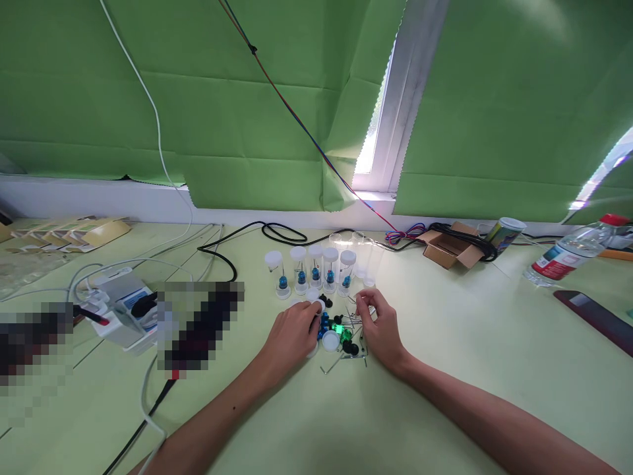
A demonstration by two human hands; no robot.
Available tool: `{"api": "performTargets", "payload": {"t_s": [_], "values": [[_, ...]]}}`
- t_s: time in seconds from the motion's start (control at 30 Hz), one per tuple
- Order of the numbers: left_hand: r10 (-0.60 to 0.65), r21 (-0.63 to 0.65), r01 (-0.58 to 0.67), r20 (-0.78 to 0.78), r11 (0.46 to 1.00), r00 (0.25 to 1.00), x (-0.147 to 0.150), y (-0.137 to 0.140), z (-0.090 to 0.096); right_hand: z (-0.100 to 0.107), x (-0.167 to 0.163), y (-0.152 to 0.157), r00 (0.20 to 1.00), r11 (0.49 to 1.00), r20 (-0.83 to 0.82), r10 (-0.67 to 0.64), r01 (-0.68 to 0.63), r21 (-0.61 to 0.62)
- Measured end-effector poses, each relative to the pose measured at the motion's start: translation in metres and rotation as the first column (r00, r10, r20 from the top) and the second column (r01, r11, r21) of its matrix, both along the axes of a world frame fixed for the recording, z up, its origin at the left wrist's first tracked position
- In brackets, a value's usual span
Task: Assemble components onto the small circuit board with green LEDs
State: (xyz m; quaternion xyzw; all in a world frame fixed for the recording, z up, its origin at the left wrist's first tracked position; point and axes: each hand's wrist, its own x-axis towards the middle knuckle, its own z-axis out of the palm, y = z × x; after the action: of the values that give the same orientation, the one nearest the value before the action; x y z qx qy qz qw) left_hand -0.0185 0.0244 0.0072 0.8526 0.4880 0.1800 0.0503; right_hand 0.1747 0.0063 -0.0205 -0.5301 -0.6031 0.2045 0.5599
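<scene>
My left hand (pixel 295 328) rests at the left side of a small heap of parts, its fingers curled down beside a white cap (pixel 312 295). What those fingers hold, if anything, is hidden. Across the heap, my right hand (pixel 380 328) pinches thumb and fingers together around a thin bent metal piece (pixel 351 299) that looks like an L-shaped hex key. Between the hands lie green parts (pixel 345 335), blue parts (pixel 324 324), black knobs (pixel 351 348), a round white lid (pixel 331 340) and several loose hex keys (pixel 331 365).
Behind the hands stands a row of clear white-capped tubes (pixel 301 272) with blue parts inside. Emptier clear tubes (pixel 368 257) are beside them. Farther right are an open cardboard box (pixel 448 249), a bottle (pixel 564 257) and a phone (pixel 598 320). Cables and a white power strip (pixel 123 310) occupy the left.
</scene>
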Motion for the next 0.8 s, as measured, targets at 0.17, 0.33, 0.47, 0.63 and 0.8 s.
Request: {"api": "performTargets", "payload": {"t_s": [0.17, 0.33, 0.47, 0.63, 0.8], "values": [[-0.048, -0.001, 0.048, 0.008, 0.999, 0.999, 0.0000, 0.0013, -0.0020, 0.0006, -0.0001, -0.0004, 1.000, 1.000, 0.001, 0.000, 0.000, -0.007], [-0.080, 0.000, 0.080, 0.050, 0.997, 0.996, 0.0010, 0.0042, -0.0048, 0.0019, 0.0000, -0.0010, 1.000, 1.000, 0.005, 0.007, -0.007, 0.001], [-0.092, -0.005, 0.093, 0.070, 0.996, 0.993, 0.0005, 0.0070, -0.0075, 0.0023, 0.0004, -0.0009, 1.000, 1.000, 0.009, 0.017, -0.017, 0.004], [-0.081, -0.015, 0.085, 0.150, 0.996, 0.985, -0.0003, 0.0086, -0.0088, 0.0026, 0.0006, -0.0005, 1.000, 1.000, 0.000, 0.026, -0.026, 0.000], [-0.073, -0.007, 0.081, 0.353, 0.997, 0.933, 0.0033, 0.0040, -0.0015, 0.0043, 0.0006, -0.0013, 0.999, 0.999, -0.002, 0.034, -0.034, 0.011]]}}
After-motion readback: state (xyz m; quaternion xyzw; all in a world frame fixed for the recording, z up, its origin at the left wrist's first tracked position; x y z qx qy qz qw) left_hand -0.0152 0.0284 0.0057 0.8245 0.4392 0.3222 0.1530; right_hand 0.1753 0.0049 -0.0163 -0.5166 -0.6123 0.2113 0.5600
